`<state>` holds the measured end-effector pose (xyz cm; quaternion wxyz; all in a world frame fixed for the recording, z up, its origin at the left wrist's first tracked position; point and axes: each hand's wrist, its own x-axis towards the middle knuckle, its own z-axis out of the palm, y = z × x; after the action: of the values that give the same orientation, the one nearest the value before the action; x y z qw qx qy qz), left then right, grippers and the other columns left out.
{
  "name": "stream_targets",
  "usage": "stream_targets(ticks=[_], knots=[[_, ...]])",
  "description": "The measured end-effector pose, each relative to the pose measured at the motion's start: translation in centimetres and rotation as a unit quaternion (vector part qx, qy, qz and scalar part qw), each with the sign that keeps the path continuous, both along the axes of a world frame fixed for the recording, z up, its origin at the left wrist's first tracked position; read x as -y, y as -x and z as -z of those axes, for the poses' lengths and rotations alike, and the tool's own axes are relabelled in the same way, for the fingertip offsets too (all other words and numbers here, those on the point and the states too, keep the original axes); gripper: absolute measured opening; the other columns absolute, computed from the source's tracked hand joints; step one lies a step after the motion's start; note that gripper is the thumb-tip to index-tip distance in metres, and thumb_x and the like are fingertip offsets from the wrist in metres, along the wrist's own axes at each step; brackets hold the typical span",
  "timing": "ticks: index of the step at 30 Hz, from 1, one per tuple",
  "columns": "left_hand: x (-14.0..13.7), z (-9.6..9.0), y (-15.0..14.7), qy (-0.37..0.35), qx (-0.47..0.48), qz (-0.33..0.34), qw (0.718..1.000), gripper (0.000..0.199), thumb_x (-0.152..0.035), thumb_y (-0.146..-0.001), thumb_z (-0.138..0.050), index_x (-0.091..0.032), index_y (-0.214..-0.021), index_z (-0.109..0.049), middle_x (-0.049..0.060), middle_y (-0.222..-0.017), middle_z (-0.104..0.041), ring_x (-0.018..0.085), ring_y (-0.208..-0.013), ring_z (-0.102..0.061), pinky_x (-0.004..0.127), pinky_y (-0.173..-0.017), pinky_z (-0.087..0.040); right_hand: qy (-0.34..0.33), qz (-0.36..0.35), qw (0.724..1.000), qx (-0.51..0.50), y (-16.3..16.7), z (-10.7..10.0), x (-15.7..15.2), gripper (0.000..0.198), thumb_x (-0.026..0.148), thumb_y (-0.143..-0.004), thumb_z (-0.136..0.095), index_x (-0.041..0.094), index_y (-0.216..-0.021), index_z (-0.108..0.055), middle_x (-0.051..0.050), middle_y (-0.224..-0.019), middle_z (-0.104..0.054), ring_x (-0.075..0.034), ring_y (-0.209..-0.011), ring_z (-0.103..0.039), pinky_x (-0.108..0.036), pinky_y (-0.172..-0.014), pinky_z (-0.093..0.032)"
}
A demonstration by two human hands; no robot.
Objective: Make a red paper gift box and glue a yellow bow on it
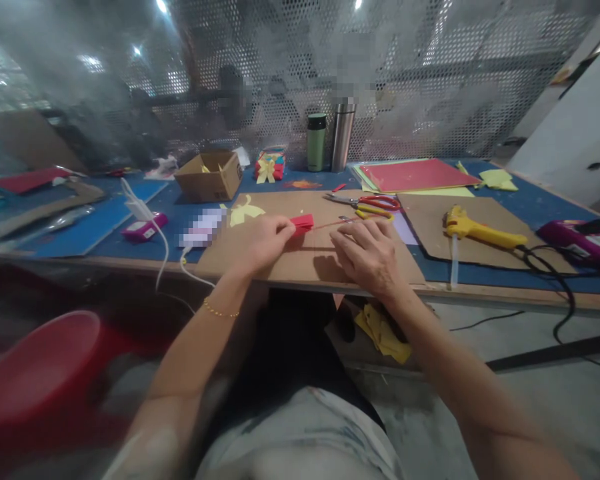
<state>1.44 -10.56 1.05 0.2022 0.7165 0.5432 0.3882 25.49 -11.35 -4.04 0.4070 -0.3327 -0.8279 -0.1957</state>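
At the lower centre of the frame: two bare forearms reaching up to a brown corrugated cardboard sheet (290,257) laid over the front edge of the blue-topped worktop (145,230). Left hand (263,243), thin gold bracelet at the wrist, closed in a pinch grip on a small folded red paper piece (303,223), pleated and fan-like, soft matte stock, at mid-frame just above the knuckles. Right hand (370,253) flat and spread on the cardboard, palm down, fingers loosely extended, holding nothing; possibly pressing a thin reddish strand (330,225) running from the paper, too fine to tell.

Risks, judged from this: pleats springing open if the pinch slackens; thin paper tearing or creasing crooked under uneven pressure; cardboard overhanging the edge and liable to tip under a heavy lean. Just above the right hand, red-handled steel scissors (367,203), blades near the fingers, a nick hazard on a careless reach. Right of centre, a yellow plastic glue gun (473,227) with a clear stick and black cord, a burn or snag hazard if hot.

Farther back: open brown cardboard box (210,177), stacked red and green paper sheets (415,175), green tumbler (317,141), brushed steel flask (343,135), perforated metal screen (430,60) behind.
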Motion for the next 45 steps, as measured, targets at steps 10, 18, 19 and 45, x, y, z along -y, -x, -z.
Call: stream_targets(ticks=[10,18,19,45], knots=[[0.9,-1.3,-0.3,0.120,0.441,0.061,0.887,0.025,-0.033,-0.075,-0.089,-0.017,-0.079,-0.071,0.003,-0.077,-0.073,0.017,-0.075,-0.069,0.030,-0.077,-0.055,-0.016,-0.022,0.999,-0.036,0.2,0.7,-0.4,0.028,0.019,-0.106,-0.050,0.025,-0.111,-0.077,-0.011,-0.106,-0.076,-0.026,-0.095,-0.061,-0.045,-0.090,-0.040],[2.0,-0.8,-1.9,0.197,0.478,0.131,0.846,0.029,-0.032,-0.071,-0.095,-0.015,-0.080,-0.073,0.003,-0.078,-0.076,0.017,-0.077,-0.071,0.029,-0.078,-0.056,0.103,-0.072,0.951,-0.281,-0.4,-2.3,-2.3,0.034,0.040,-0.109,-0.051,0.023,-0.107,-0.080,-0.013,-0.104,-0.077,-0.029,-0.104,-0.066,-0.047,-0.095,-0.050],[2.0,-0.8,-2.1,0.200,0.475,0.138,0.846,0.029,-0.033,-0.071,-0.095,-0.015,-0.080,-0.073,0.004,-0.079,-0.076,0.017,-0.078,-0.072,0.029,-0.078,-0.057,0.140,-0.093,0.938,-0.305,-0.4,-3.0,-2.5,0.033,0.045,-0.107,-0.056,0.024,-0.106,-0.080,-0.011,-0.104,-0.078,-0.028,-0.103,-0.067,-0.046,-0.094,-0.051],[3.4,-0.3,-3.5,0.031,0.259,0.087,0.961,0.020,-0.035,-0.080,-0.081,-0.018,-0.072,-0.073,0.002,-0.071,-0.070,0.016,-0.070,-0.061,0.028,-0.067,-0.050,0.378,-0.208,0.840,-0.329,1.4,-4.8,-1.6,0.046,0.065,-0.080,-0.082,0.022,-0.070,-0.069,-0.001,-0.075,-0.064,-0.017,-0.072,-0.054,-0.034,-0.069,-0.045]])
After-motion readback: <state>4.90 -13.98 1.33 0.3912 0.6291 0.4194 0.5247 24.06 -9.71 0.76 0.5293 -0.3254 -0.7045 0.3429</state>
